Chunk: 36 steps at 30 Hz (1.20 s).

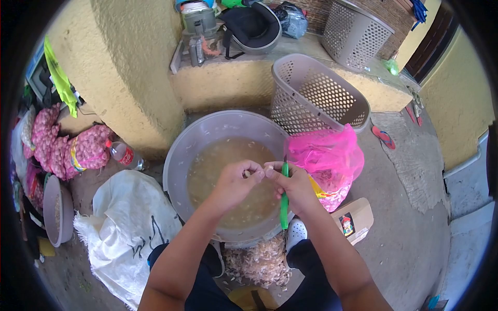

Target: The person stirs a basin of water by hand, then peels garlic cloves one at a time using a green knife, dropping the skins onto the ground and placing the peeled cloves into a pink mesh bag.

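Both my hands meet over a large grey basin (174, 155) of cloudy water with pale garlic cloves in it. My left hand (236, 184) is closed in a pinch, a small pale garlic clove (247, 174) showing between its fingers. My right hand (294, 187) grips a knife (284, 207) by its green handle, the short blade pointing away from me. Its thumb and forefinger touch the left fingertips. Right of the basin is a pink mesh bag (332, 155) of garlic. A heap of garlic peelings (259, 262) lies below the basin, between my feet.
A grey perforated basket (319, 96) stands behind the mesh bag. Left are a white sack (135, 207), a Coca-Cola bottle (126, 155) and netted garlic (88, 147). A cardboard piece (355, 220) and slipper (384, 137) lie right. On the ledge sit a helmet (254, 28) and another basket (355, 36).
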Tool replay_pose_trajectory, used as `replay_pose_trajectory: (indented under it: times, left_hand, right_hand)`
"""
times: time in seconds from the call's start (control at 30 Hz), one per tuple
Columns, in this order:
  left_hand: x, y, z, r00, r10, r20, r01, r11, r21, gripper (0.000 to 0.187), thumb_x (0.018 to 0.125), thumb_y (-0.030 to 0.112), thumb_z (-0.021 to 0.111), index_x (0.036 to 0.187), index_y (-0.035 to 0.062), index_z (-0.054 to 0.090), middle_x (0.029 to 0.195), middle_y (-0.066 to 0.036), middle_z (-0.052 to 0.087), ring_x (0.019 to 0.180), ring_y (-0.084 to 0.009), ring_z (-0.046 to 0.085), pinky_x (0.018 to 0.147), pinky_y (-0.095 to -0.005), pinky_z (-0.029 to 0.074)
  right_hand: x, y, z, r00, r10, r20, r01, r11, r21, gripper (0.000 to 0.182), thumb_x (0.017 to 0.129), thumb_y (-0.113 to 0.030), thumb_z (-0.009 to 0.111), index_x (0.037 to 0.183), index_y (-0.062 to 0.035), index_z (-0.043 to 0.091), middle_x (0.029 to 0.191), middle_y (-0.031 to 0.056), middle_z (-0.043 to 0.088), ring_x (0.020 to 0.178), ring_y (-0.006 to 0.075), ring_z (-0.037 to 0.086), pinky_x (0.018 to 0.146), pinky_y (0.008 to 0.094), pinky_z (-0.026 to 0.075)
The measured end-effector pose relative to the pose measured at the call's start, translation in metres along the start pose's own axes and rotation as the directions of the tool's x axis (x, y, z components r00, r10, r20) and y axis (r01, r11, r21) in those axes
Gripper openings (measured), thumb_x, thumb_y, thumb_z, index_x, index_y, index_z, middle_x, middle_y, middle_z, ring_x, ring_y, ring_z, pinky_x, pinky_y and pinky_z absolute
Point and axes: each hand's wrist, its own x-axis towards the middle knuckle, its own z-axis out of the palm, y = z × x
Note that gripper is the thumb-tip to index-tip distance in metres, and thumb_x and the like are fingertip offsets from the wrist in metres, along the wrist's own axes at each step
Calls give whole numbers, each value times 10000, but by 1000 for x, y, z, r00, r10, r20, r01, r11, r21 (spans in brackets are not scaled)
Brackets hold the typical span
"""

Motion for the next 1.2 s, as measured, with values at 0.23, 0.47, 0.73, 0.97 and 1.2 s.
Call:
replay_pose_trajectory:
  times: [0.23, 0.47, 0.73, 0.97, 1.2]
  left_hand:
    - [0, 6, -8, 970, -237, 43, 232, 869, -437, 145, 816, 174, 581, 851, 34, 565, 638, 24, 462, 506, -26, 364, 424, -173, 282]
    - [4, 0, -28, 957, -269, -106, 177, 835, -521, 149, 784, 177, 613, 836, 44, 574, 683, 31, 460, 553, -23, 391, 460, -174, 292]
    - [2, 14, -26, 951, -275, -144, 224, 929, -294, 117, 781, 123, 617, 834, 22, 589, 690, 34, 462, 520, -25, 367, 429, -175, 276]
    - [2, 5, -11, 954, -227, 197, 297, 607, -737, 79, 796, 84, 585, 856, 64, 539, 750, 15, 503, 548, -44, 391, 465, -178, 319]
    - [3, 0, -2, 942, -196, 274, 337, 561, -756, 72, 800, 67, 569, 850, 80, 519, 754, 1, 517, 585, -59, 440, 483, -181, 343]
  right_hand:
    - [2, 0, -8, 983, 63, 173, -122, 927, 354, 320, 802, -123, 577, 1070, 32, 498, 713, 48, 589, 436, 45, 344, 402, 214, 318]
    - [8, 26, -19, 947, 179, 267, -5, 837, -547, 238, 780, -152, 548, 982, -28, 571, 861, 52, 620, 480, 67, 432, 430, 207, 363]
    - [20, -9, -61, 967, -91, 239, 94, 996, -3, 239, 767, -185, 553, 974, -65, 564, 773, 10, 608, 479, 74, 428, 432, 208, 366]
    - [20, -22, -62, 991, -79, -108, 94, 985, 142, 288, 805, -196, 560, 1038, -28, 538, 875, 46, 611, 464, 32, 356, 417, 182, 340]
    - [-11, -26, 3, 962, -261, 76, 265, 845, -464, 206, 769, -119, 605, 948, -18, 599, 796, 45, 615, 615, 76, 517, 569, 228, 433]
